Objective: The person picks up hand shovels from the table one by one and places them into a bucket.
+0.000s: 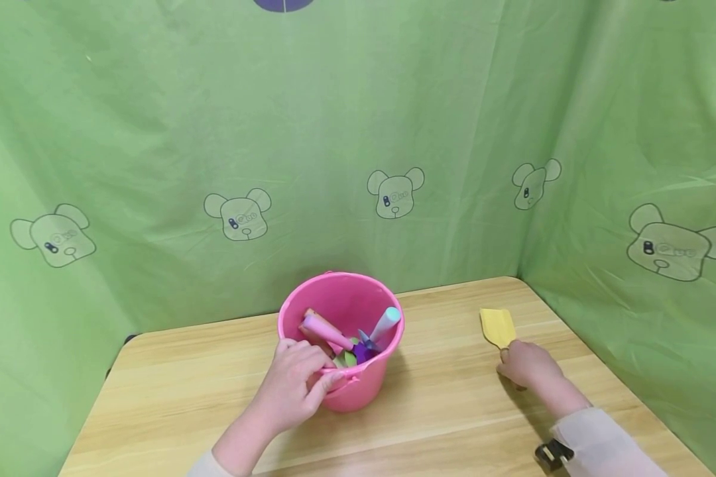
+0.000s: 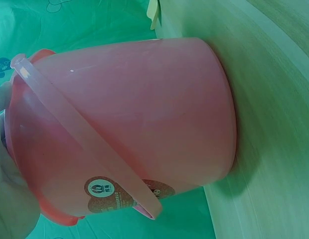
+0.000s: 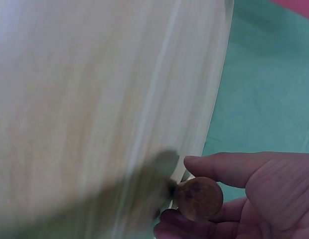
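Note:
A pink bucket [image 1: 358, 391] stands upright on the wooden table. My left hand [image 1: 292, 384] grips its near rim, thumb outside and fingers over the edge. In the left wrist view, the bucket's handle [image 2: 89, 134] hangs down along its side. Inside are a tool with a pink handle [image 1: 328, 330], another with a light blue handle [image 1: 386, 321], and purple and green pieces partly hidden. Over at the right, my right hand [image 1: 530, 364] holds a yellow toy shovel [image 1: 498, 326] by its handle. The handle's round wooden end [image 3: 200, 198] shows between thumb and fingers in the right wrist view.
Green curtains [image 1: 328, 132] with bear-head outlines enclose the table's back and both sides. The wooden table [image 1: 191, 371] has rounded far corners, and its right edge runs close beyond my right hand. A black clasp [image 1: 553, 454] is by the right sleeve.

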A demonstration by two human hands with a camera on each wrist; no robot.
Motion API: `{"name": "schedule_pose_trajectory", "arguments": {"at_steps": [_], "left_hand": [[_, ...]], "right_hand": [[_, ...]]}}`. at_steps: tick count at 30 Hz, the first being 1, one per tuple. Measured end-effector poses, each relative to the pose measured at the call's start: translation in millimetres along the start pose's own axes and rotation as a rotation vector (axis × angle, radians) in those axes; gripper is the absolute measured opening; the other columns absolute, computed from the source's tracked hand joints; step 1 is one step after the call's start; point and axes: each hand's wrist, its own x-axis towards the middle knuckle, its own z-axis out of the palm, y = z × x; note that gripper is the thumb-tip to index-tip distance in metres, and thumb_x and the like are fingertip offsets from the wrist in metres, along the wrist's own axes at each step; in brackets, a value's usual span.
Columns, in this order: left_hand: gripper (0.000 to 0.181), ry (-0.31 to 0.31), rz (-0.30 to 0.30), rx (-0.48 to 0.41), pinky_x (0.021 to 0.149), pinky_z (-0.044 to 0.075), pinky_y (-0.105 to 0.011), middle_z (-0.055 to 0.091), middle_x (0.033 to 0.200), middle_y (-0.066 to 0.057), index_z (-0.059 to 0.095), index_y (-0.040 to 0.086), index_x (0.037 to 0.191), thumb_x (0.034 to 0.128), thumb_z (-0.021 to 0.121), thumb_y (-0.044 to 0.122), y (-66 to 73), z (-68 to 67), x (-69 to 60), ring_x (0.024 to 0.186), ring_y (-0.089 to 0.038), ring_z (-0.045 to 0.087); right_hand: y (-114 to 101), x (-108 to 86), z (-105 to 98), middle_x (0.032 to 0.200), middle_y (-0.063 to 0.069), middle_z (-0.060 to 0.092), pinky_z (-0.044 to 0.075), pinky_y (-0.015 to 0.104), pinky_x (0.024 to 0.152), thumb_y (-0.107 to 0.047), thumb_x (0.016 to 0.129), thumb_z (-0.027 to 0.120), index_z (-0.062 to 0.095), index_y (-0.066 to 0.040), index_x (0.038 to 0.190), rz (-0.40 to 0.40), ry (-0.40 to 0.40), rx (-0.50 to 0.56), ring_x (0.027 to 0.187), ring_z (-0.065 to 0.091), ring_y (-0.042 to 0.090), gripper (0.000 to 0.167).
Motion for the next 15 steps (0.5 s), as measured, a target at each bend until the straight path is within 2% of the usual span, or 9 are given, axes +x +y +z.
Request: {"name": "schedule_pose_trajectory", "arguments": {"at_steps": [5, 15], "left_hand": [[0.026, 0.008, 0.007, 0.002, 0.080, 0.036, -0.033, 0.064, 0.084, 0.012, 0.064, 0.020, 0.084, 0.0994, 0.057, 0.040, 0.2, 0.0, -0.1, 0.081, -0.008, 0.057], [0.027, 0.000, 0.002, -0.002, 0.080, 0.036, -0.032, 0.064, 0.084, 0.012, 0.064, 0.020, 0.084, 0.0997, 0.056, 0.041, -0.3, -0.3, 0.5, 0.082, -0.009, 0.058]], "right_hand": [[1.0, -1.2, 4.0, 0.069, 0.007, 0.051, 0.048, 0.046, 0.057, -0.015, 0.086, 0.061, 0.046, -0.012, 0.067, -0.013, 0.030, -0.015, 0.061, 0.049, 0.025, 0.025], [-2.2, -4.5, -0.5, 0.064, 0.007, 0.049, 0.047, 0.044, 0.054, -0.008, 0.083, 0.059, 0.044, -0.011, 0.066, -0.001, 0.069, 0.015, 0.058, 0.048, 0.026, 0.023]]}}
